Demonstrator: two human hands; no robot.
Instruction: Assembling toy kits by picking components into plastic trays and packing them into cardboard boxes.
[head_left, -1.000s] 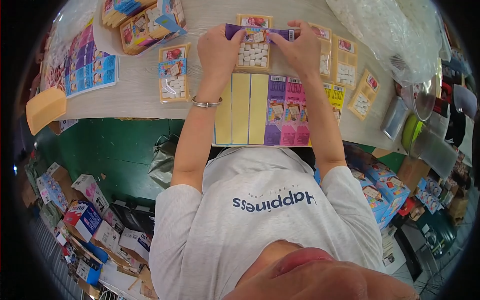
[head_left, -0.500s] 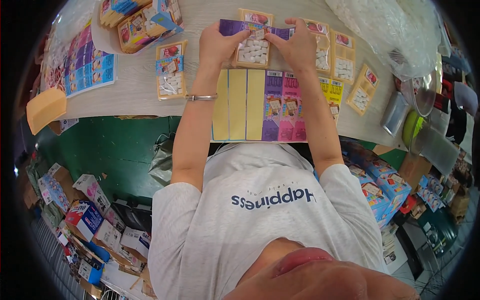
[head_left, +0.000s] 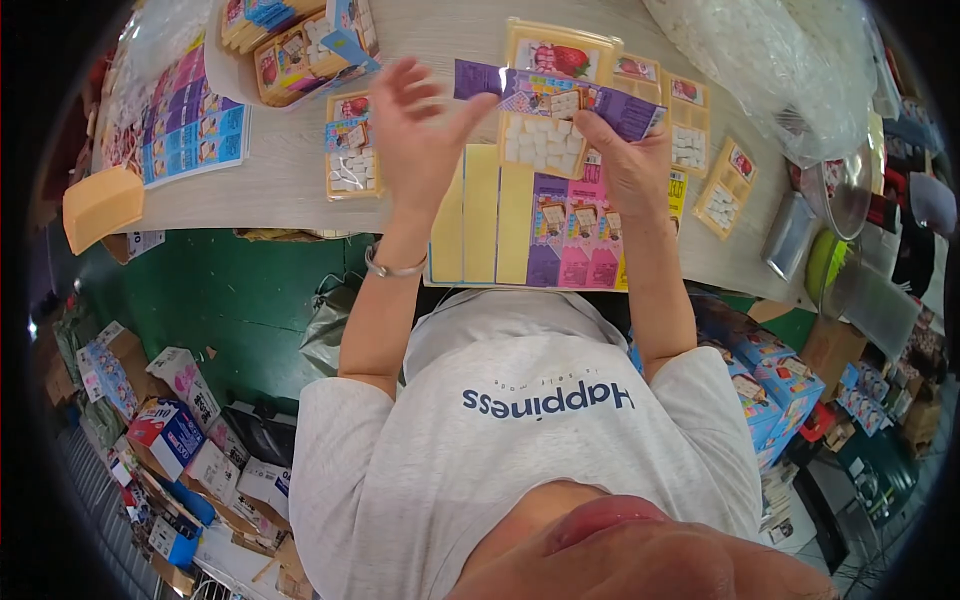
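Observation:
My right hand (head_left: 632, 168) grips a yellow tray of small white cubes (head_left: 541, 142) wrapped in a purple printed card (head_left: 486, 78), held just above the table. My left hand (head_left: 415, 128) is raised beside it with fingers spread, and only a fingertip is near the card's left edge. Under both hands lies a sheet of yellow, purple and pink strips (head_left: 497, 228) at the table's near edge. Another yellow pack with a strawberry picture (head_left: 562, 52) lies just beyond the held tray.
Several filled yellow packs (head_left: 688, 128) lie to the right, one pack (head_left: 350, 152) to the left. Open cartons (head_left: 300, 40) and blue-purple printed sheets (head_left: 190, 122) sit far left, a clear bag of white pieces (head_left: 775, 60) far right. Boxes (head_left: 165, 432) crowd the green floor.
My left hand has let go of the tray pack, lifted and spread open. The right hand still holds the pack, shifted slightly to the right.

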